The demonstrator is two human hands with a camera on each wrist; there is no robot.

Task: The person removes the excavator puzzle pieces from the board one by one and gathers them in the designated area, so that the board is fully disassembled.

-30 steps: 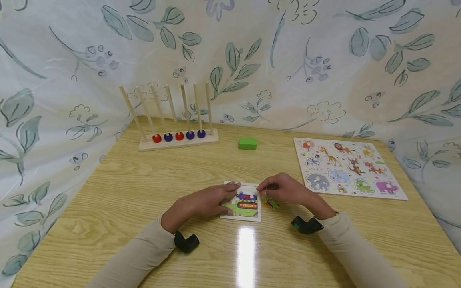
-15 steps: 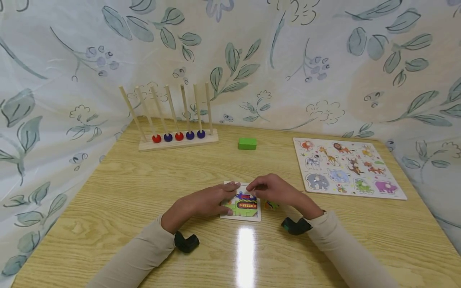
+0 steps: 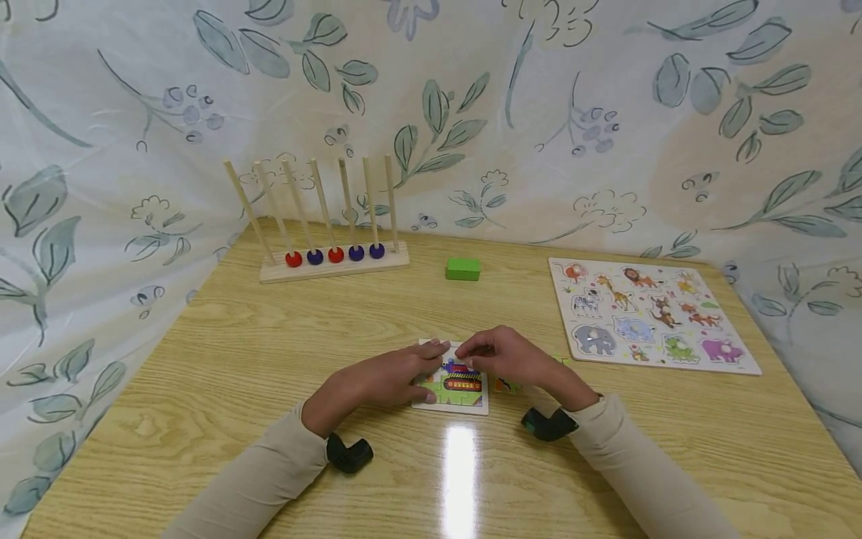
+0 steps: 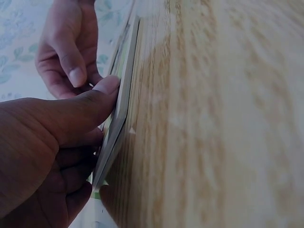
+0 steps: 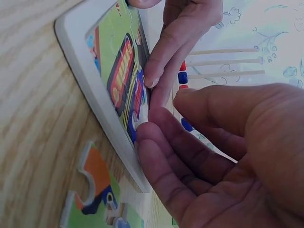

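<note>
A small framed jigsaw puzzle (image 3: 462,384) with a tracked digger-like vehicle on green ground lies at the table's middle. My left hand (image 3: 390,374) rests across its left side. In the left wrist view the thumb (image 4: 107,85) lies on the frame's edge. My right hand (image 3: 508,355) is over the upper right part, fingers bent. Its fingertips (image 5: 147,133) touch or nearly touch the puzzle, and the thumb stands apart from them. No piece shows between them. Loose jigsaw pieces, orange and green (image 5: 99,183), lie right of the frame, partly hidden under my right hand.
A wooden peg stand (image 3: 337,262) with red and blue beads stands at the back left. Near the back middle sits a green block (image 3: 462,269). An animal knob puzzle board (image 3: 649,318) lies at the right. A floral cloth (image 3: 431,112) hangs behind the table.
My right hand has moved left from the frame's right edge to over the puzzle's upper part, uncovering a loose piece at the right. The left hand has stayed in place.
</note>
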